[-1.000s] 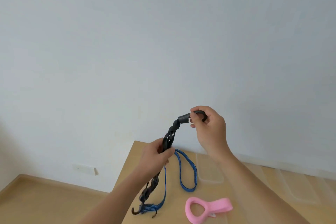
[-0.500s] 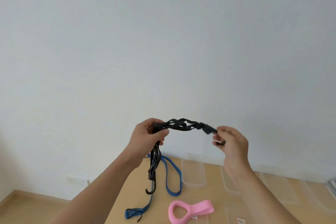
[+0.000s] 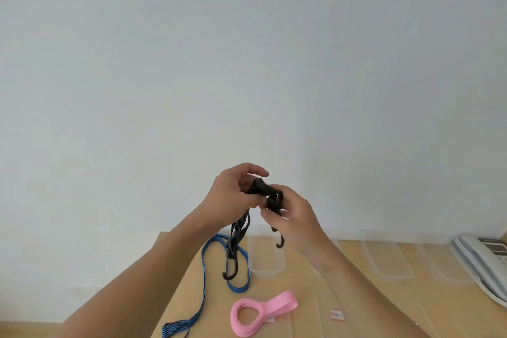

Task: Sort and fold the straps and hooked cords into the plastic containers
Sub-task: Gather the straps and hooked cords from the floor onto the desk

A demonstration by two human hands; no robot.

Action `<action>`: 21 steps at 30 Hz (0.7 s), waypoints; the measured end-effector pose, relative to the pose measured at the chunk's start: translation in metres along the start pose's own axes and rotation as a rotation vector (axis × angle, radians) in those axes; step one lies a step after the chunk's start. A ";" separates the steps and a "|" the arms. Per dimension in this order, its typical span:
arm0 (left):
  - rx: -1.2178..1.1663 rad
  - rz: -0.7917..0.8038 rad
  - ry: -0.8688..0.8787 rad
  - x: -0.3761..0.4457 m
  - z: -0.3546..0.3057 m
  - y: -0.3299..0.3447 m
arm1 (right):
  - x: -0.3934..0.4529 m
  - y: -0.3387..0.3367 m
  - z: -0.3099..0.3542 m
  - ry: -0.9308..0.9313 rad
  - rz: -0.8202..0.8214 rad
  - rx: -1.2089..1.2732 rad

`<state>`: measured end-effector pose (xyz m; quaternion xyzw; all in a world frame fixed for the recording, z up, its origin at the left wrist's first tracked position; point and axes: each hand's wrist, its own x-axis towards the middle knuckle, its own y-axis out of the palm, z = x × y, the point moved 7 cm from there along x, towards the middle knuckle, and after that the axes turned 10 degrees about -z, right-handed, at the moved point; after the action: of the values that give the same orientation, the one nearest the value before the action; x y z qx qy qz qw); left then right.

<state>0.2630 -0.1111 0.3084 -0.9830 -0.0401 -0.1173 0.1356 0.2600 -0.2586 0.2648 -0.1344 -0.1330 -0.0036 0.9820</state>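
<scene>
A black hooked cord (image 3: pixel 239 230) is held up in front of the wall, doubled over at the top. My left hand (image 3: pixel 233 189) grips the fold and my right hand (image 3: pixel 288 217) pinches the other half close beside it. Both halves hang down, each ending in a dark hook. Below, on the wooden table (image 3: pixel 181 296), lies a blue hooked cord (image 3: pixel 204 277) in a long loop. A folded pink strap (image 3: pixel 260 313) rests to its right. A clear plastic container (image 3: pixel 267 266) stands behind the hanging hooks.
More clear containers (image 3: pixel 389 261) line the back of the table along the wall. A white desk telephone (image 3: pixel 485 261) sits at the far right. The table's left edge drops to the floor.
My hands have come together, folding the black cord in half; half a second ago it was stretched level between them. The camera has tilted slightly, showing more of the table.
</scene>
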 end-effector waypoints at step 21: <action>-0.273 0.222 -0.219 0.003 0.028 0.089 | -0.052 -0.030 -0.078 0.413 -0.099 -0.012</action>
<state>0.2818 -0.1886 0.2598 -0.9975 0.0703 0.0016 0.0082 0.2283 -0.3098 0.1870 -0.1299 0.0648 -0.0803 0.9861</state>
